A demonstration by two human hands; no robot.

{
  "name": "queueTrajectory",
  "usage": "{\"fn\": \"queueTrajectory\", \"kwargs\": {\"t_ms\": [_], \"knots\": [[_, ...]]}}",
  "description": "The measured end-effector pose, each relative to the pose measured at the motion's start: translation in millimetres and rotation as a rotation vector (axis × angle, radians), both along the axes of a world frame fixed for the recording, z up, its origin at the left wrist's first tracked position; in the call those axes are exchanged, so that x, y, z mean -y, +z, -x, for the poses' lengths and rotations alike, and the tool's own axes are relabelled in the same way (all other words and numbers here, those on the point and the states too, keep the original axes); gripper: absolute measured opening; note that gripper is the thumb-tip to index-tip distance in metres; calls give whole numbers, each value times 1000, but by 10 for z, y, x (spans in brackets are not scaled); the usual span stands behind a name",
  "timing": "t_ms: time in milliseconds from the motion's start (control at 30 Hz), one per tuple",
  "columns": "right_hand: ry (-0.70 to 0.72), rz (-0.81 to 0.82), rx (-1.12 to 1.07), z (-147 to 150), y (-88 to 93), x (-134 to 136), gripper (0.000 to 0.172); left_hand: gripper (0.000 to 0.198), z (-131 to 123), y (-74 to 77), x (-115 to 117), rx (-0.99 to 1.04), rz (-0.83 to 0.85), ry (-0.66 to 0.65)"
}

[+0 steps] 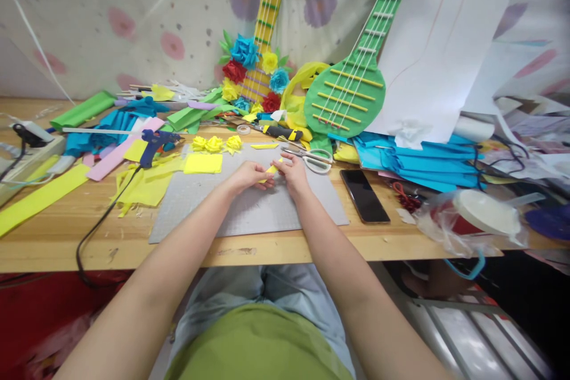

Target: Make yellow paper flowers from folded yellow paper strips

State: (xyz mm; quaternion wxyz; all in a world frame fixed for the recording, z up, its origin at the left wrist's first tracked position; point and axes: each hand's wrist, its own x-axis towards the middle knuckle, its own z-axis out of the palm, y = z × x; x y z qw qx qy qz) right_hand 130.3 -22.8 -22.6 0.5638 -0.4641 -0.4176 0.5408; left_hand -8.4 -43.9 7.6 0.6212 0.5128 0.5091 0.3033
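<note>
My left hand (247, 178) and my right hand (294, 175) meet over a grey cutting mat (249, 208), and both pinch a small strip of yellow paper (271, 170) between their fingertips. Just beyond the hands lie three small yellow paper flowers (216, 143), a yellow paper square (203, 163) and a thin yellow strip (264, 146). A pair of scissors (312, 159) rests right of my right hand. A blue glue gun (154, 143) lies to the left with its black cord trailing off the table edge.
A black phone (364, 196) lies right of the mat. Two paper guitars, yellow (267, 24) and green (351, 86), lean against the wall with paper flowers (249, 68). Blue paper stacks (418, 160), green and yellow sheets, a tape roll in plastic (485, 211) and a power strip (27, 142) crowd the wooden table (66, 231).
</note>
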Motion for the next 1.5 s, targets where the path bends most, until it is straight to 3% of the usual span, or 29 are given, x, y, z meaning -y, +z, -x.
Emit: {"fn": "queueTrajectory", "kwargs": {"t_ms": [467,633,800,967,1167,1500], "knots": [[-61,-71,69,-2,-24,-28,25,31,4,-24,37,-2,35,-6],[-89,-27,25,13,-2,-40,37,31,22,-47,18,-6,37,31],[41,-66,93,22,-20,-17,52,35,37,-81,8,13,41,56],[29,-131,146,21,-36,-5,44,38,31,-33,7,-7,5,20],[55,-156,133,33,-12,6,42,34,-47,20,-29,-97,-108,87],[-59,-187,123,24,-28,-13,43,37,-46,-139,-3,-334,-255,165]]}}
